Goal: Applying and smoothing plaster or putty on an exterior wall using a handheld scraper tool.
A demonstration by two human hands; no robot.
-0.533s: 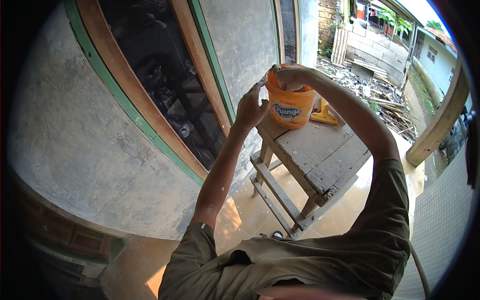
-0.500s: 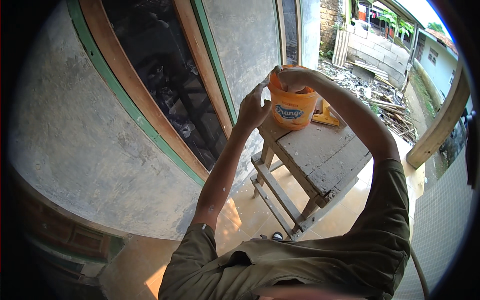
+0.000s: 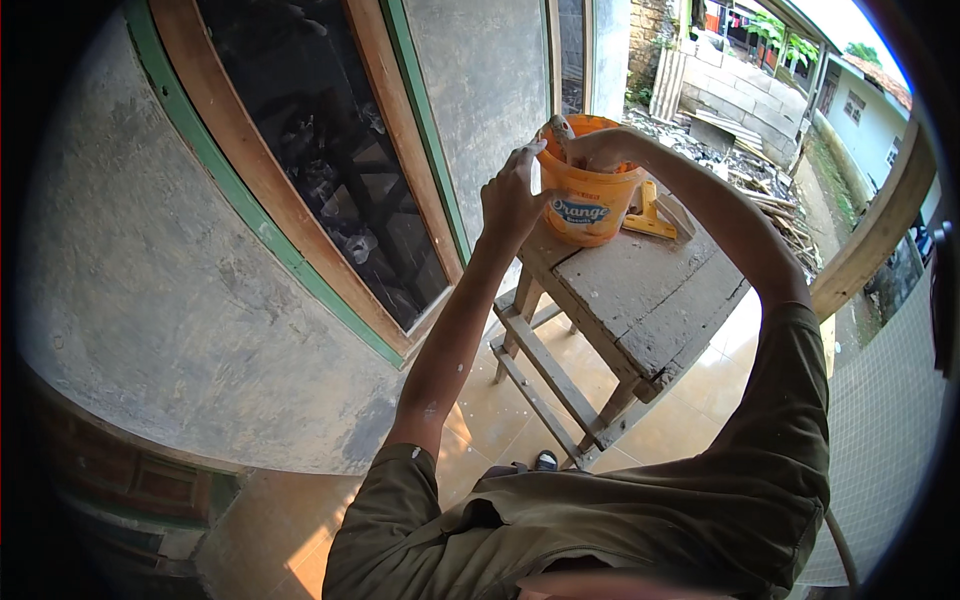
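An orange plastic bucket [image 3: 592, 190] with a blue label stands at the far end of a worn wooden bench [image 3: 650, 300]. My left hand [image 3: 512, 195] grips the bucket's left rim, fingers at the edge and thumb against the outer wall. Over the opening, my right hand [image 3: 600, 150] reaches in, its fingers closed and partly hidden by the rim. A greyish, rounded end of something [image 3: 561, 128] shows beside those fingers; its kind cannot be made out. To the bucket's right lies a yellow scraper-like tool [image 3: 650, 218] beside a pale flat piece [image 3: 677, 217].
On the left runs a grey plastered wall [image 3: 190, 300] with a wood-and-green-framed window [image 3: 300, 150]. Tan floor tiles [image 3: 500, 425] lie under the bench. A wooden post [image 3: 870, 235] stands at the right, with rubble [image 3: 765, 190] and a block wall [image 3: 745, 100] beyond.
My right hand has shifted slightly within the bucket's mouth, and the greyish end beside it stands out more. The view has moved a little, showing more of the yellow tool.
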